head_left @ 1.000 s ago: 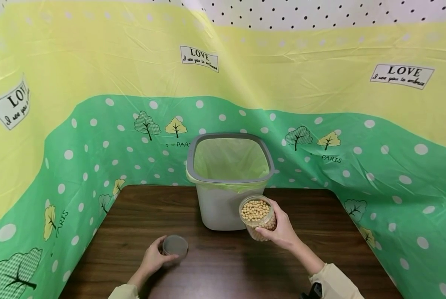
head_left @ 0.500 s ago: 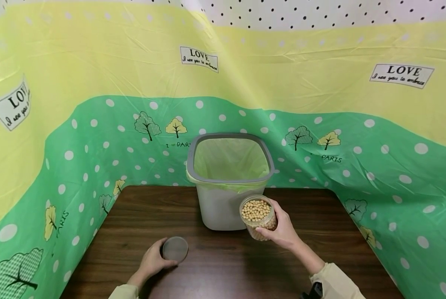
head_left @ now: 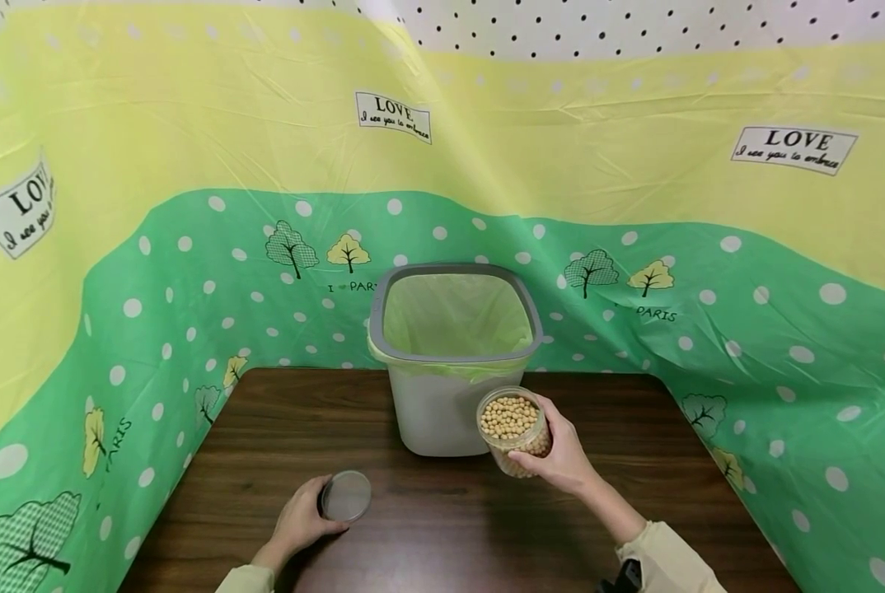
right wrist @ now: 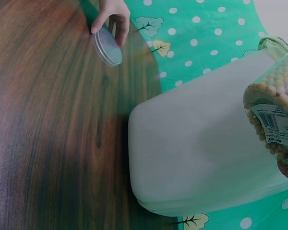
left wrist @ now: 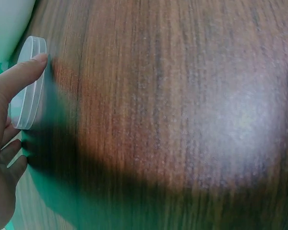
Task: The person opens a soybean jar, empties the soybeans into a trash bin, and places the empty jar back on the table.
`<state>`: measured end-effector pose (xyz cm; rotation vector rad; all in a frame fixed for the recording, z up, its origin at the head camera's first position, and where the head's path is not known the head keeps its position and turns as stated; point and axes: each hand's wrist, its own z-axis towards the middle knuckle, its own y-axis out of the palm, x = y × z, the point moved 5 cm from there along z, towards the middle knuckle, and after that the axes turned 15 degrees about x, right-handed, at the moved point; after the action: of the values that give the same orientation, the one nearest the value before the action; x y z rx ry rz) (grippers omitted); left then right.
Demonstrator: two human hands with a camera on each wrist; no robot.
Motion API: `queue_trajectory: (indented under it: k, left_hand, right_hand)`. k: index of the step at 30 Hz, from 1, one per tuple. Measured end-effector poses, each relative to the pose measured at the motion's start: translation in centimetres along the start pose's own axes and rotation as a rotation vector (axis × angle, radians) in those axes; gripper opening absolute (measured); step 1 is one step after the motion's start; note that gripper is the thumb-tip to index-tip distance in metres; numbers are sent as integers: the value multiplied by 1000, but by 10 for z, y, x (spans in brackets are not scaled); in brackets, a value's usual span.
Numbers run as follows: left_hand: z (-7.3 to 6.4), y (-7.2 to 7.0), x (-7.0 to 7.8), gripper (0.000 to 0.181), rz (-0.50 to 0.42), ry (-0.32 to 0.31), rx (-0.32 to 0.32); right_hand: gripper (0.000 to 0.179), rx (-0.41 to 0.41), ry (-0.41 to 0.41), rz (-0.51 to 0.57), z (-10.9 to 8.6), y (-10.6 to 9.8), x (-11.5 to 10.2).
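My left hand (head_left: 302, 519) pinches a round, clear lid (head_left: 347, 496) by its edge, low over the table at the left. In the left wrist view the thumb lies across the rim of the lid (left wrist: 32, 86), which stands on edge relative to that camera. On the right, my right hand (head_left: 564, 457) grips a clear, lidless jar (head_left: 509, 418) full of round, pale yellow beans that look like soybeans. The jar is raised in front of the bin, slightly tilted. A barcode label (right wrist: 274, 125) shows on the jar in the right wrist view.
A light grey bin (head_left: 438, 416) with a dark grey rim (head_left: 453, 358) and a green liner bag (head_left: 450, 317) stands at the back middle of the dark wooden table (head_left: 420, 527). A green and yellow patterned sheet (head_left: 183, 272) hangs around the table's back and sides.
The lid in my left hand has tilted and dropped very slightly. My right hand holds the jar in nearly the same place.
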<state>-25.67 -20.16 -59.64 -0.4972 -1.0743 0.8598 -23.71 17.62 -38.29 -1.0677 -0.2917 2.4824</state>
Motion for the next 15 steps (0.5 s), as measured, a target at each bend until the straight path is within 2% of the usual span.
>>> queue_trajectory:
  k: [8,15]
  left_hand:
    - [2,0,0,87,-24,-13,-33]
    - [21,-17,2,86,-70,-77,-77]
  right_hand:
    - [73,-4,3,7,1,-1,0]
    - [73,-4,15,6,2,-3,-1]
